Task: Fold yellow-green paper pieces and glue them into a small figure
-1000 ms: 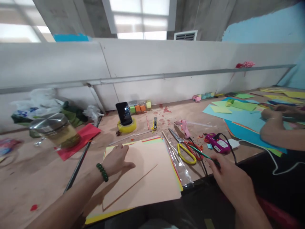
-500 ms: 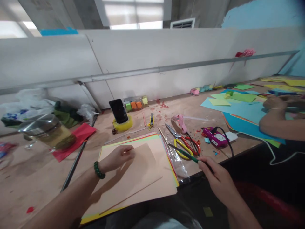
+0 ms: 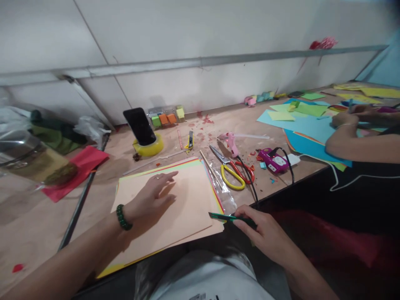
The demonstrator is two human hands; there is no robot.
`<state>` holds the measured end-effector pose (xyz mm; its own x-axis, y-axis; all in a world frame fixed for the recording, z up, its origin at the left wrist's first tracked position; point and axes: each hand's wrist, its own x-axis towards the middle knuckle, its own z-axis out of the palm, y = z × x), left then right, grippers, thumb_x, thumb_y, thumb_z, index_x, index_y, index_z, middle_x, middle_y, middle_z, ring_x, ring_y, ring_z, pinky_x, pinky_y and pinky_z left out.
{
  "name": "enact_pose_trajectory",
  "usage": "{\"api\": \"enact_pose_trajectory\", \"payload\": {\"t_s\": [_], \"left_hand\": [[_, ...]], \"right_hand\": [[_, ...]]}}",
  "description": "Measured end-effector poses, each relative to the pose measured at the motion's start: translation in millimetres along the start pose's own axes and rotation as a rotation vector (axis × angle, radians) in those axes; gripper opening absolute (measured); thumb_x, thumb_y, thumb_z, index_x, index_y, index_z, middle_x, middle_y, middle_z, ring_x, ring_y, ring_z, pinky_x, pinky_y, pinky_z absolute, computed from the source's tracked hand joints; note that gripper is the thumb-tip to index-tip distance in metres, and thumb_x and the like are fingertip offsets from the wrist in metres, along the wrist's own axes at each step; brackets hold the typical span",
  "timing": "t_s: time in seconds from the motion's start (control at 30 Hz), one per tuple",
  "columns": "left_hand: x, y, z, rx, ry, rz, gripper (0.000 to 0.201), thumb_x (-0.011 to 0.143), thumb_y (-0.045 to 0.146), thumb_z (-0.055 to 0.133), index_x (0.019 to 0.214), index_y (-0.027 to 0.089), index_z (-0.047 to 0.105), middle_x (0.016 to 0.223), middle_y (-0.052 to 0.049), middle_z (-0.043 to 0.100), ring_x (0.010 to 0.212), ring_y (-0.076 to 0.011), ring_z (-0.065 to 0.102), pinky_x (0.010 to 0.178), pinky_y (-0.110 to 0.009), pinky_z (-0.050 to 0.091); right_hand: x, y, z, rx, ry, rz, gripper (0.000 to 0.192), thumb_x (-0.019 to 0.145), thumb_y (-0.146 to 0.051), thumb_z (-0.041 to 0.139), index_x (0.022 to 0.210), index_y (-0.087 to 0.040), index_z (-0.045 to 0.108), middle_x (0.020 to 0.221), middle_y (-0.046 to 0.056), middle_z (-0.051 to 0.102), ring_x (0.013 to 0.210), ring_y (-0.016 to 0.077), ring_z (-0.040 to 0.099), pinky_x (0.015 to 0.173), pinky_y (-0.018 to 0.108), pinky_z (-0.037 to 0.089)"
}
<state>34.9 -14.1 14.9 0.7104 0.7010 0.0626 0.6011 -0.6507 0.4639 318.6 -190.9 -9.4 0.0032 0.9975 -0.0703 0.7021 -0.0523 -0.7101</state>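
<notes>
**A:** What does the head camera show of your hands?

**B:** Your left hand (image 3: 149, 196) lies flat, fingers spread, palm down on the top peach sheet (image 3: 187, 204) of a paper stack (image 3: 162, 250) that sits at the near edge of the wooden table (image 3: 37, 216). A green bead bracelet (image 3: 121, 217) circles that wrist. Your right hand (image 3: 265, 235) hovers off the table edge, just right of the stack, thumb and fingers pinching a slim green pen-like tool (image 3: 226, 217) whose tip points left at the sheet's right edge.

**A:** And around them?

**B:** Just beyond the stack lie yellow-handled scissors (image 3: 231, 177), red-handled ones beside them, a pink glue gun (image 3: 231, 143) and a purple device (image 3: 272, 160) with a black cord. A phone (image 3: 139, 126) leans in a yellow tape roll (image 3: 150, 148). At far right another person's forearm (image 3: 359, 146) rests on blue and green paper (image 3: 300, 129).

**A:** How do you handle this step well?

**B:** Judging from the pose, press your left palm evenly so the sheet cannot slide, hold your fingers clear of the tool's path, and bring the tip in low and slow, since part of the stack overhangs the table edge.
</notes>
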Motion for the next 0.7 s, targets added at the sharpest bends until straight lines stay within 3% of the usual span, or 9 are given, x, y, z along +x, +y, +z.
{"api": "enact_pose_trajectory", "payload": {"t_s": [0.1,0.23,0.4,0.7], "left_hand": [[-10,5,6.6,0.165,-0.057,0.107,0.056,0.091,0.042,0.042,0.143,0.023,0.037,0.147,-0.017,0.039,0.135,-0.0326,0.034,0.107,-0.055,0.026],[-23,18,12.1,0.274,-0.252,0.167,0.053,0.095,0.047,0.034,0.146,0.030,0.031,0.157,-0.012,0.023,0.143,-0.0345,0.018,0.109,-0.062,0.016],[-29,21,18.8,0.296,-0.334,0.141,0.056,0.095,0.052,0.030,0.148,0.033,0.024,0.158,-0.013,0.017,0.144,-0.0360,0.013,0.107,-0.066,0.016],[-28,18,23.3,0.315,-0.310,0.148,0.055,0.096,0.054,0.027,0.147,0.034,0.026,0.157,-0.012,0.020,0.144,-0.0351,0.015,0.107,-0.065,0.019]], "right_hand": [[-2,-1,-2,0.021,-0.021,0.015,0.019,0.093,-0.036,0.046,0.090,-0.022,0.059,0.079,0.000,0.065,0.066,0.0153,0.059,0.050,0.021,0.039],[-3,-5,-3,0.023,-0.048,0.016,0.019,0.092,-0.035,0.047,0.088,-0.022,0.060,0.076,-0.001,0.064,0.059,0.0132,0.055,0.049,0.021,0.038],[-3,-6,-3,0.028,-0.084,0.027,0.020,0.091,-0.035,0.048,0.089,-0.022,0.062,0.076,-0.001,0.064,0.058,0.0125,0.053,0.049,0.021,0.037],[-3,10,-6,0.046,-0.114,0.004,0.022,0.091,-0.038,0.048,0.086,-0.021,0.061,0.076,-0.001,0.063,0.065,0.0139,0.055,0.056,0.022,0.039]]}}
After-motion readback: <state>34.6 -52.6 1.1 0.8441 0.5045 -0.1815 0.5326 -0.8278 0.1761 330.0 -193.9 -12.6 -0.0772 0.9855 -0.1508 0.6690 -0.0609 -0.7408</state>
